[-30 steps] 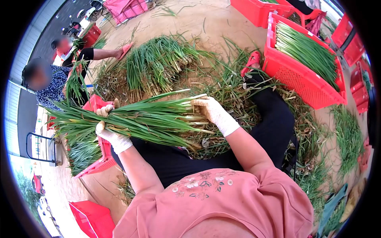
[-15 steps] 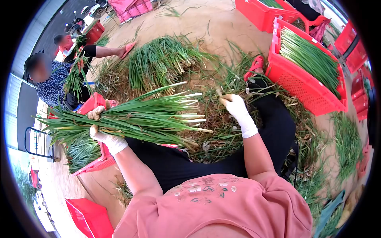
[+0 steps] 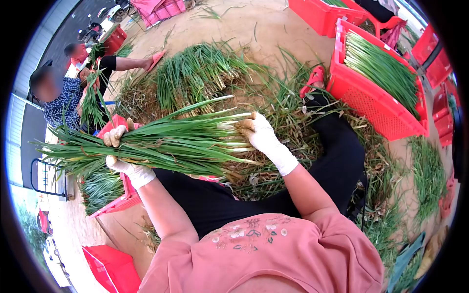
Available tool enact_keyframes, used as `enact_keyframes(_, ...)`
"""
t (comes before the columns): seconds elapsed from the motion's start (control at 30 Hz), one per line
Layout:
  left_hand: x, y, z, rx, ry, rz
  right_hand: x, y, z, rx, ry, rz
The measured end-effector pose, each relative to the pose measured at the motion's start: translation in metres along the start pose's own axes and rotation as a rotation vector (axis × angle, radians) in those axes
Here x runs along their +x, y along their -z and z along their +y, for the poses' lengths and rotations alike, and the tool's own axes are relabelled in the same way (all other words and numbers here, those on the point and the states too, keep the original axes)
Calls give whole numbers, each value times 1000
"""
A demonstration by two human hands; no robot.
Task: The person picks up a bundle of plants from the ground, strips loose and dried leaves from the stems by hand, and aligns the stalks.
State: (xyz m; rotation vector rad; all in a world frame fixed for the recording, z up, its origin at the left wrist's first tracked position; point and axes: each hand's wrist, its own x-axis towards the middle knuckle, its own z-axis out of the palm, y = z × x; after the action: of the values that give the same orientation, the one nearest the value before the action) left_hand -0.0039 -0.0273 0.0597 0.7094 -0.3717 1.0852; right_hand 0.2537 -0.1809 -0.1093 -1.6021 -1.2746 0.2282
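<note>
A loose bunch of green onions (image 3: 166, 146) lies across in front of me, leaves to the left and white stem ends to the right. My left hand (image 3: 119, 154), in a white glove with soiled fingertips, is wrapped round the leafy part. At the other end, my right hand (image 3: 256, 131), gloved too, has its fingers closed on some of the white stem ends. Exactly how many stems it pinches is hidden. Below the bunch, trimmed leaves and dry peelings (image 3: 283, 161) cover the ground between my legs.
A heap of green onions (image 3: 195, 78) lies ahead. To the right stands a red crate (image 3: 371, 105) with cleaned stalks; another red crate (image 3: 128, 198) sits by my left arm. A seated person (image 3: 63, 100) handles stalks at the left. A red bin (image 3: 112, 268) is at lower left.
My right hand has moved left from beside the bunch onto its white stem ends. My left hand, still holding the bunch, has shifted slightly left.
</note>
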Motion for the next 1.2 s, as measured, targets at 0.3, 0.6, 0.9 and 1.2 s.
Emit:
enact_keyframes(0.3, 8, -6, -4, -72, 32, 26, -9, 5, -1, 225, -325, -216)
enact_keyframes(0.6, 15, -8, 2, -56, 7, -33, -3, 27, -14, 585, -602, -284)
enact_keyframes(0.9, 7, -13, -3, -11, -11, 31, -12, 19, 10, 757, -748, 23)
enact_keyframes(1.2, 5, -7, 20, -41, -53, -17, -22, 78, 48, -289, -516, 206)
